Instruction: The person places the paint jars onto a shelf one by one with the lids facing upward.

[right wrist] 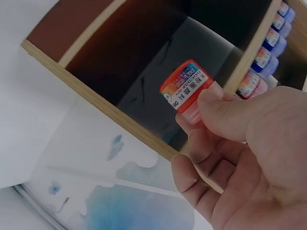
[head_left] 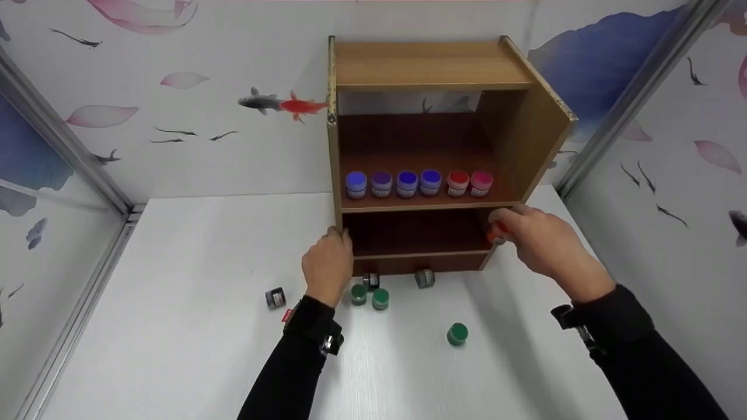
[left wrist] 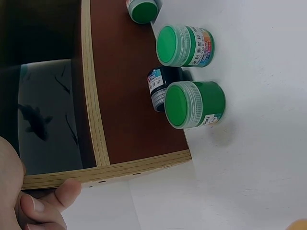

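A wooden shelf unit [head_left: 432,64] stands against the back wall. My left hand [head_left: 328,265] grips the front edge of its left side panel, with fingertips [left wrist: 69,191] curled at the wood in the left wrist view. With thumb and fingers, my right hand [head_left: 545,239] pinches a red paint jar [right wrist: 187,86] by its lid end. The jar is tilted, its label facing the right wrist camera, at the right front of the lower compartment. On the board above, several paint jars [head_left: 407,184] stand in a row, blue and purple on the left, red and pink on the right.
On the white table [head_left: 204,326], green-lidded jars [head_left: 380,299] stand before the shelf, another green jar [head_left: 457,334] nearer me. A dark jar [head_left: 425,278] lies by the shelf base, another dark jar [head_left: 275,298] left of my left wrist. Patterned walls [head_left: 233,52] enclose the table.
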`<state>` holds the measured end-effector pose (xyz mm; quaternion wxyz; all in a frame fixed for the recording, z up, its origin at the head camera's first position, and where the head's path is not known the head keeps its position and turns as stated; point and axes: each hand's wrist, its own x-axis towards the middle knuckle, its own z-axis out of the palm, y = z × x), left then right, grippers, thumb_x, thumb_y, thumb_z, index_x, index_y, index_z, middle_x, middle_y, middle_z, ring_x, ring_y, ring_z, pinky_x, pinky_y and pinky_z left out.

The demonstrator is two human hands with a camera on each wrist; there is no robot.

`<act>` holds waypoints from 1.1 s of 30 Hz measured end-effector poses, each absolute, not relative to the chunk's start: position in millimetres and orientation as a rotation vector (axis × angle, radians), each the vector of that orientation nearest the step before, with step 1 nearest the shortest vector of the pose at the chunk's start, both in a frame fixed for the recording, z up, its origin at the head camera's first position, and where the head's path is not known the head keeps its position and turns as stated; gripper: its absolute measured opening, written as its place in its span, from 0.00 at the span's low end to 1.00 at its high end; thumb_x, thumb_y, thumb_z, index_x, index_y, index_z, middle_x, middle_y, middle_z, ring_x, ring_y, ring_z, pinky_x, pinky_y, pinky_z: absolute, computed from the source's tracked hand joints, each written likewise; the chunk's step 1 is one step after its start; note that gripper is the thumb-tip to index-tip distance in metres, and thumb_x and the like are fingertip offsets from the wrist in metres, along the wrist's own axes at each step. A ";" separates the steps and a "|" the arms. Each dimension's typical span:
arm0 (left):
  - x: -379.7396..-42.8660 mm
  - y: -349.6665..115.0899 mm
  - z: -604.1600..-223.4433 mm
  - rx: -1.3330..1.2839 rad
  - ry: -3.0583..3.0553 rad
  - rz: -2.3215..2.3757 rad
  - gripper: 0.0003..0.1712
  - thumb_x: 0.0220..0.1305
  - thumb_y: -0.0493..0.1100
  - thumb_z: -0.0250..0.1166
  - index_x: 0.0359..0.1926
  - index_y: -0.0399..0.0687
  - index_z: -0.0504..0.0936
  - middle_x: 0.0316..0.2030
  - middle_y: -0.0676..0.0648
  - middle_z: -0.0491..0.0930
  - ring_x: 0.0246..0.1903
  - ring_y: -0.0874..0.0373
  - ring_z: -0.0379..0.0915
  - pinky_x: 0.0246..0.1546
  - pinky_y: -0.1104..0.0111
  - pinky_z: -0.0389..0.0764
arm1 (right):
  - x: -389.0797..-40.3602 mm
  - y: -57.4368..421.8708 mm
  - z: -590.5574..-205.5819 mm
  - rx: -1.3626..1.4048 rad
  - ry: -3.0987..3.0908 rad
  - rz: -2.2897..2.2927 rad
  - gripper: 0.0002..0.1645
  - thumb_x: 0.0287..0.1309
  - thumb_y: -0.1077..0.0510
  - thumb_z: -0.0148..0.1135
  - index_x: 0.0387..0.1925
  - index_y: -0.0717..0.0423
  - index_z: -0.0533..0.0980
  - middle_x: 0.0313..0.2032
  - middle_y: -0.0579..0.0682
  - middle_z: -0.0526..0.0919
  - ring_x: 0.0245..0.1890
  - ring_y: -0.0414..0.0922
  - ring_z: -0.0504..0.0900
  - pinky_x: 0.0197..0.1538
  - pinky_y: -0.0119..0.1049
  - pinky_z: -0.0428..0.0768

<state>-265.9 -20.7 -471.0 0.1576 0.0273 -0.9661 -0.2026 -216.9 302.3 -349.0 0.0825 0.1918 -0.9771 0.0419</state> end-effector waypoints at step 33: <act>-264.4 -21.1 -470.9 0.053 -2.706 -0.602 0.23 0.75 0.51 0.49 0.37 0.37 0.81 0.22 0.42 0.83 0.16 0.51 0.78 0.15 0.60 0.75 | -257.6 291.3 -301.1 0.393 -2.802 -0.089 0.17 0.50 0.75 0.55 0.40 0.57 0.76 0.29 0.61 0.77 0.17 0.57 0.73 0.17 0.52 0.70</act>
